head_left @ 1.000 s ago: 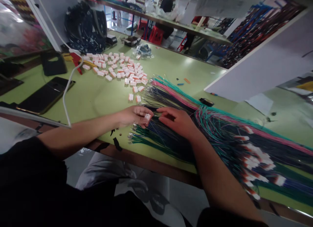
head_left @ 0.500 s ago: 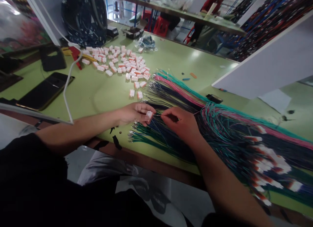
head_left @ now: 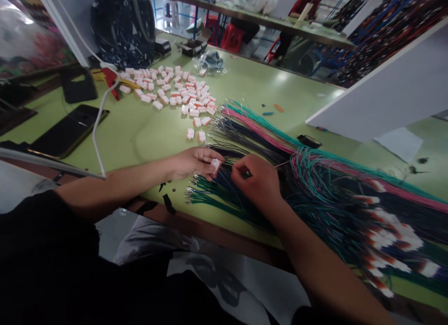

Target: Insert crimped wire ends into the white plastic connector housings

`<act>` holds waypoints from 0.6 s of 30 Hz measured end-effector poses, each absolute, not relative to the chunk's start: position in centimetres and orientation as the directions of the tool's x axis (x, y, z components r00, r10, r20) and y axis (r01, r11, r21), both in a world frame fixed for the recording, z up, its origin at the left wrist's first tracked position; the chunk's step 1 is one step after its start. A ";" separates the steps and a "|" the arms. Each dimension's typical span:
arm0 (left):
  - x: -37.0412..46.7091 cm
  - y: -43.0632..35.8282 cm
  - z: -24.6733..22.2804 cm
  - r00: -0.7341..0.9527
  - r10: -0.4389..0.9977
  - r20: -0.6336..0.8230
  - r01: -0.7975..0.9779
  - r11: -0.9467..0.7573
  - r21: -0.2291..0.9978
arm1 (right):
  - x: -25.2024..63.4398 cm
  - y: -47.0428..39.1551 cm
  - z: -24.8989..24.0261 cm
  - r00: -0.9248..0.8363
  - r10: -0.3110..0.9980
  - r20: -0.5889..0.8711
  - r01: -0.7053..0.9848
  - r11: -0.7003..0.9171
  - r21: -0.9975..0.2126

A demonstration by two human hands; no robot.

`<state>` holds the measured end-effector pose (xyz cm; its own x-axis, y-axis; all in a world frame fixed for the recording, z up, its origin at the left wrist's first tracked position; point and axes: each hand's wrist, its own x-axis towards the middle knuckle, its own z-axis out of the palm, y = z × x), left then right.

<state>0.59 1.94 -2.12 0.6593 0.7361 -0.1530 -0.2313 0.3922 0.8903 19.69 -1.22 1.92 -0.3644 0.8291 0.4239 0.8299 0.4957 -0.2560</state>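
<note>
Between the thumb and fingers of my left hand (head_left: 196, 163) is a small white and orange connector (head_left: 215, 165). My right hand (head_left: 257, 178) is just to its right, fingers pinched; what they hold is too small to make out. Beneath and around both hands lie bundles of dark wires (head_left: 238, 129) and green wires (head_left: 210, 197) with metal tips. Pink wires (head_left: 252, 124) and teal wires (head_left: 276, 129) run along the far side of the bundles. Many loose connectors (head_left: 178, 94) are spread over the green table (head_left: 140, 133) beyond my left hand.
At the left lie a phone (head_left: 66, 131), a black case (head_left: 79, 84), red and yellow pliers (head_left: 111, 81) and a white cable (head_left: 94, 129). Wired connectors (head_left: 388, 236) are heaped at the right. A white panel (head_left: 381, 87) slants over the table's right side.
My right hand has shifted slightly, its fingertips now a little farther from the connector. The thin wire seen between the hands before no longer shows clearly. My left hand keeps its grip.
</note>
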 end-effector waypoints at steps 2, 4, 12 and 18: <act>0.6 1.9 -2.0 0.658 0.735 -0.165 -0.229 0.404 0.886 | 19.6 -1.3 1.8 -0.376 0.817 0.437 0.832 0.505 -0.228; 0.7 1.9 -2.0 0.654 0.735 -0.178 -0.218 0.409 0.886 | 19.6 -1.3 1.6 -0.404 0.794 0.454 0.818 0.536 -0.209; 0.8 1.8 -2.2 0.632 0.746 -0.210 -0.155 0.387 0.909 | 19.5 -1.2 1.1 -0.487 0.736 0.471 0.743 0.632 -0.220; 0.9 1.7 -1.9 0.624 0.749 -0.223 -0.108 0.365 0.925 | 19.4 -1.1 0.8 -0.505 0.738 0.448 0.727 0.643 -0.239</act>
